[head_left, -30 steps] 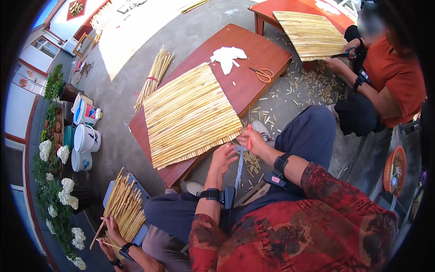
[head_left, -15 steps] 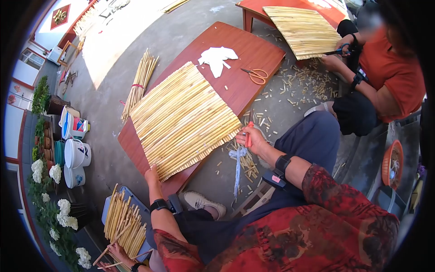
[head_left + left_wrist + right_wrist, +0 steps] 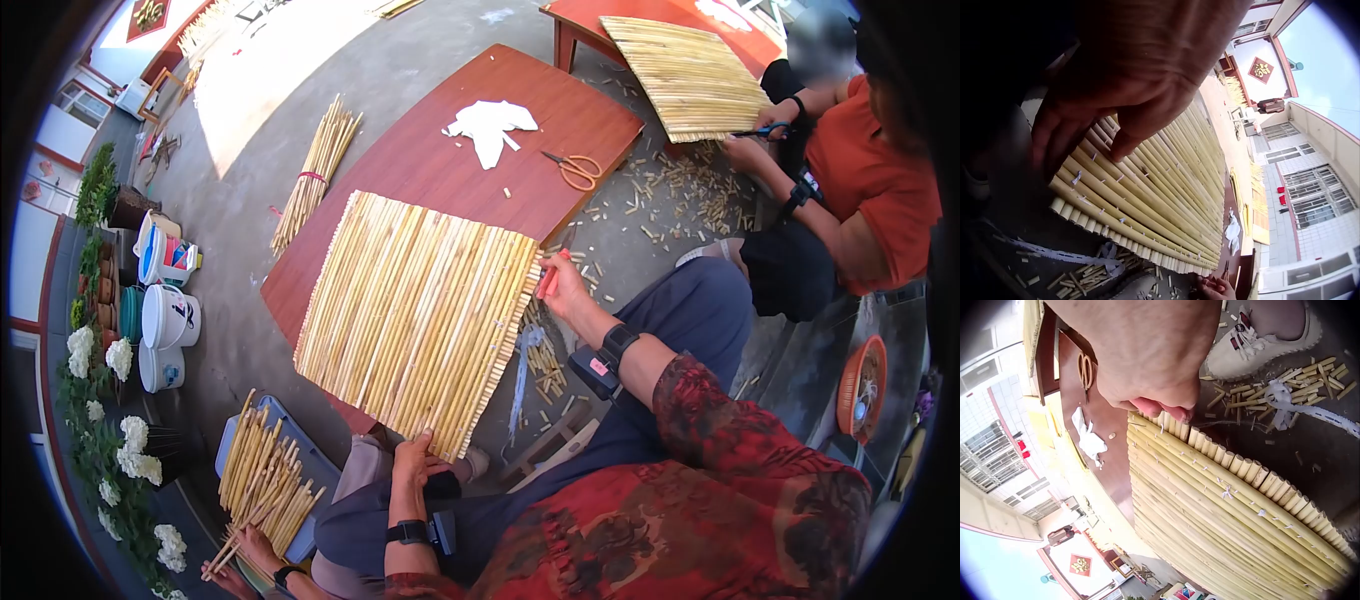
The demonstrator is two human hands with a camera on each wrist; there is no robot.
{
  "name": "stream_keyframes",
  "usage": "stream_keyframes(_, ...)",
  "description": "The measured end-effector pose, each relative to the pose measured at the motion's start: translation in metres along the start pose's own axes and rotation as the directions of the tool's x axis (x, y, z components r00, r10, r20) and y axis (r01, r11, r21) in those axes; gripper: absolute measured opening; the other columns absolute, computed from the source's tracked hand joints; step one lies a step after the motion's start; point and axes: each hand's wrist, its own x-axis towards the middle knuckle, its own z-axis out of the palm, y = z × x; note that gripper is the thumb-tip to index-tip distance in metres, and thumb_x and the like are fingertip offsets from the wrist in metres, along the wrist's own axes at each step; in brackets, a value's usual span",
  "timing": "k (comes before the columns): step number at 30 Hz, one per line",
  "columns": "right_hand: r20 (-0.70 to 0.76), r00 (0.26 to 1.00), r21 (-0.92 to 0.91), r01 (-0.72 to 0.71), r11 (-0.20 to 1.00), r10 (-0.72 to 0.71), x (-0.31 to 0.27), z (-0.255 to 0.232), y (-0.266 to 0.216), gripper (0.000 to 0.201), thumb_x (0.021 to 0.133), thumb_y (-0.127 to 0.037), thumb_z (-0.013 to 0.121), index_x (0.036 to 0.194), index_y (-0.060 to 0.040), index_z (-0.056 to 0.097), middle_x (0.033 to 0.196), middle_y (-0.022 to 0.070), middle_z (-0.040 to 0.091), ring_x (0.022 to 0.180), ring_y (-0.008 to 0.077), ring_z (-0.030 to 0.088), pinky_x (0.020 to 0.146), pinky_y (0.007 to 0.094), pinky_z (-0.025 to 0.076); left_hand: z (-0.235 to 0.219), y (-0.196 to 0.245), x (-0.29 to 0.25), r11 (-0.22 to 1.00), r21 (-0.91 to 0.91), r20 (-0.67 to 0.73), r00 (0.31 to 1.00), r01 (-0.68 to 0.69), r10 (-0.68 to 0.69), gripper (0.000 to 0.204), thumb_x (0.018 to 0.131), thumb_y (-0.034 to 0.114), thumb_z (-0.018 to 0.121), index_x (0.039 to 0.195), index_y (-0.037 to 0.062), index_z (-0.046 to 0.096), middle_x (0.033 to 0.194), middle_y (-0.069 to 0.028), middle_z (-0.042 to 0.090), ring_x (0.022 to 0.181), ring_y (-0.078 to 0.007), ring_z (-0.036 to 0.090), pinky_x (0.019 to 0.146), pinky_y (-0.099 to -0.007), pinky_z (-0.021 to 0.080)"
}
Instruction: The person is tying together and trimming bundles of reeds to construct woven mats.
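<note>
In the head view a mat of pale yellow stalks (image 3: 415, 315) lies tilted across the near part of a red-brown table (image 3: 400, 170), its near corner hanging past the edge. My left hand (image 3: 413, 463) holds the mat's near edge, thumb on top; the left wrist view shows the thumb (image 3: 1125, 142) pressed on the stalks and the other fingers at the edge. At the right corner my right hand (image 3: 567, 290) grips a red-handled tool (image 3: 553, 275) with a pointed tip. Small white stitches (image 3: 1227, 492) run along the cut stalk ends in the right wrist view.
Orange-handled scissors (image 3: 578, 172) and a white cloth (image 3: 490, 130) lie on the table. Cut stalk pieces (image 3: 700, 190) litter the floor. A bundle of stalks (image 3: 318, 175) stands behind the table's left. A person in orange (image 3: 860, 170) trims another mat; another person's hands (image 3: 255, 550) sort stalks.
My left hand left the right corner, reached the mat's left corner, then came nearer with its edge. The mat has turned counterclockwise. My right hand has stayed at the right corner with the red-handled tool.
</note>
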Motion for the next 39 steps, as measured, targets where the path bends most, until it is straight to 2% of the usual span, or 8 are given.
stream_keyframes(9,0.127,0.991,-0.066,-0.031,0.997,0.040,0.021,-0.017,0.022,0.012,0.075,-0.010,0.049,0.083,-0.0019,0.047,0.076,0.0094,0.055,0.067,0.0211,0.058,0.056,0.0337,0.047,0.011,-0.030,-0.022,0.990,-0.130,0.027,0.998,0.054,-0.051,0.041,0.087,0.027,0.047,0.113,-0.0051,0.042,0.095,-0.0226,0.057,0.082,-0.0366,0.060,0.066,-0.0497,0.050)
stream_keyframes(11,0.134,0.991,-0.062,0.010,0.998,-0.001,0.009,0.002,0.022,0.019,0.076,-0.011,0.050,0.091,-0.0004,0.049,0.088,0.0104,0.057,0.081,0.0219,0.057,0.075,0.0360,0.047,0.011,-0.031,-0.026,0.985,-0.128,0.061,0.992,0.115,-0.108,0.042,0.087,0.028,0.046,0.113,-0.0052,0.042,0.097,-0.0228,0.056,0.084,-0.0371,0.059,0.066,-0.0491,0.050)
stream_keyframes(18,0.134,0.988,-0.046,0.080,0.996,-0.074,0.008,0.012,0.036,0.014,0.076,-0.013,0.051,0.086,-0.0036,0.048,0.083,0.0085,0.056,0.078,0.0213,0.058,0.072,0.0353,0.047,0.012,-0.030,-0.027,0.990,-0.093,0.046,0.993,0.109,-0.105,0.046,0.087,0.032,0.045,0.113,-0.0058,0.042,0.098,-0.0230,0.056,0.084,-0.0369,0.059,0.063,-0.0473,0.050)
stream_keyframes(20,0.144,0.986,-0.066,0.089,0.994,-0.079,0.004,0.008,0.031,0.014,0.076,-0.013,0.051,0.086,-0.0038,0.048,0.083,0.0086,0.056,0.077,0.0217,0.058,0.071,0.0360,0.047,0.009,-0.025,-0.028,0.977,0.122,0.030,0.983,0.175,-0.180,0.047,0.087,0.033,0.046,0.113,-0.0057,0.043,0.097,-0.0232,0.056,0.084,-0.0366,0.059,0.064,-0.0471,0.050)
stream_keyframes(24,0.172,0.984,-0.004,-0.052,0.999,0.051,-0.009,0.006,0.020,0.013,0.076,-0.012,0.052,0.085,-0.0038,0.048,0.081,0.0080,0.056,0.074,0.0208,0.058,0.064,0.0326,0.047,0.008,-0.012,-0.040,0.962,0.197,0.072,0.976,0.190,-0.207,0.047,0.087,0.034,0.045,0.113,-0.0055,0.042,0.099,-0.0249,0.055,0.087,-0.0370,0.057,0.067,-0.0486,0.049)
stream_keyframes(26,0.188,0.981,0.016,-0.050,0.999,0.046,-0.013,0.011,0.018,0.013,0.076,-0.012,0.053,0.085,-0.0038,0.048,0.080,0.0075,0.057,0.073,0.0200,0.058,0.061,0.0310,0.047,0.006,-0.017,-0.037,0.980,-0.007,0.024,0.980,0.200,-0.200,0.048,0.088,0.033,0.044,0.115,-0.0058,0.040,0.104,-0.0261,0.051,0.092,-0.0386,0.054,0.069,-0.0511,0.049)
stream_keyframes(32,0.062,0.995,-0.088,0.089,0.992,-0.083,-0.027,0.006,0.026,0.009,0.076,-0.011,0.050,0.081,-0.0033,0.050,0.073,0.0067,0.057,0.062,0.0174,0.058,0.049,0.0276,0.046,0.000,-0.021,-0.041,0.986,-0.034,0.103,0.982,0.162,-0.158,0.046,0.088,0.029,0.044,0.119,-0.0040,0.036,0.111,-0.0259,0.045,0.095,-0.0413,0.052,0.074,-0.0544,0.046)
stream_keyframes(39,0.033,0.997,-0.107,0.074,0.991,-0.071,-0.007,-0.017,0.033,0.010,0.075,-0.011,0.050,0.081,-0.0028,0.050,0.071,0.0066,0.056,0.061,0.0176,0.058,0.048,0.0292,0.045,0.005,-0.020,-0.038,0.989,-0.067,-0.005,0.991,0.129,-0.130,0.044,0.087,0.027,0.045,0.118,-0.0029,0.039,0.108,-0.0259,0.049,0.097,-0.0406,0.051,0.073,-0.0517,0.047)
